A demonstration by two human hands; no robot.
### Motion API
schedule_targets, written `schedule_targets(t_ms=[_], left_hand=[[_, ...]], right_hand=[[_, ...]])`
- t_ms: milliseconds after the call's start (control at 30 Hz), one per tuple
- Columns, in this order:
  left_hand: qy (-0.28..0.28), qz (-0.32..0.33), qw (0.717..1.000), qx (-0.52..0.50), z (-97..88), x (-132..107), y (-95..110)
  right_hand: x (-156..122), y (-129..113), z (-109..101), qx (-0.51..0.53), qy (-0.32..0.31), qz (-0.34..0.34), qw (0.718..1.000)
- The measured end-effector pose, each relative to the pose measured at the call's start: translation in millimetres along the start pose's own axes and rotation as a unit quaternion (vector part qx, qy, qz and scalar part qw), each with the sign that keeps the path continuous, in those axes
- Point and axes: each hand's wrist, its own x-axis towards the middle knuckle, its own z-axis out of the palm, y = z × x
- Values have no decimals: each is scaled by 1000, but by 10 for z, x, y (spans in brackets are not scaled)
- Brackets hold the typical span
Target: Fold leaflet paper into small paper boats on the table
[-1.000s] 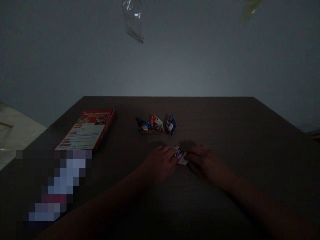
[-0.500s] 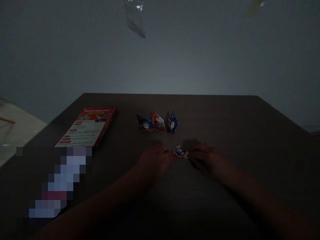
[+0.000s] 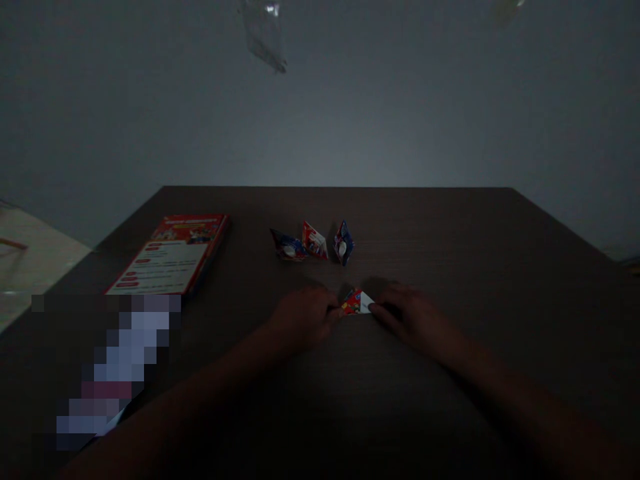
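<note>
Between my two hands is a small folded paper piece (image 3: pixel 353 303), red with coloured print on the left and white on the right. My left hand (image 3: pixel 306 317) is closed, pinching its left corner. The thumb and fingers of my right hand (image 3: pixel 407 312) pinch the white right corner. Beyond my hands stand three folded paper shapes: a dark blue one (image 3: pixel 289 247) on the left, a red and white one (image 3: pixel 315 241) in the middle, and a blue one (image 3: pixel 343 244) with a pale round spot on the right.
At the left of the dark wooden table (image 3: pixel 450 233) lies a stack of red and white printed sheets or booklets (image 3: pixel 173 257). A pixelated item (image 3: pixel 125 360) lies nearer me, beside my left forearm. A pale wall (image 3: pixel 400 100) rises behind the table, with a clear plastic pouch (image 3: pixel 263 37) on it.
The paper between my hands now shows a red printed face and a white flap, where a darker picture showed before. Both hands stay in nearly the same place.
</note>
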Motion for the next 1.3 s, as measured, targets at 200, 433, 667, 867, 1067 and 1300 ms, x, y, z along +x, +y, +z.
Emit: schedule_targets(t_ms=[200, 433, 667, 867, 1067, 1300], left_hand=[[21, -19, 999, 29, 13, -16, 79], [61, -40, 995, 72, 105, -29, 152], [76, -30, 991, 103, 160, -36, 178], [79, -15, 989, 122, 146, -24, 216], [65, -22, 988, 136, 120, -16, 243], [61, -19, 988, 140, 126, -7, 245]], right_hand=[[17, -24, 44, -6, 8, 26, 1000], [51, -82, 80, -56, 1, 70, 996], [50, -151, 97, -130, -9, 104, 986], [55, -199, 97, -179, -18, 114, 977], [52, -208, 95, -204, -23, 117, 972], [63, -222, 115, -209, -16, 113, 971]])
